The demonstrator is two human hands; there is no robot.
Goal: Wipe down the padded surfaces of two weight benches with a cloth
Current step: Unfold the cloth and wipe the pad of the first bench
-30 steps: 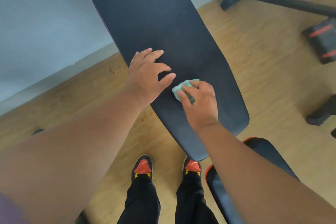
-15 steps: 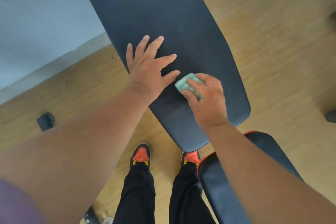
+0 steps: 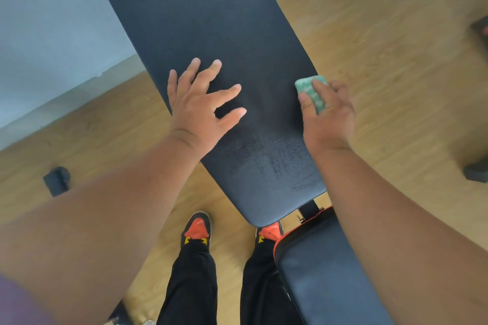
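On the back pad (image 3: 206,21), left hand (image 3: 200,108) fingers spread wide; right hand (image 3: 330,116) grips cloth (image 3: 309,91) beside the floor (image 3: 396,87).

The backrest pad (image 3: 211,34) runs past the top edge.

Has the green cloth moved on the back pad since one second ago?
Yes. The right hand has carried the green cloth from near the middle of the back pad out to its right edge, away from the left hand.
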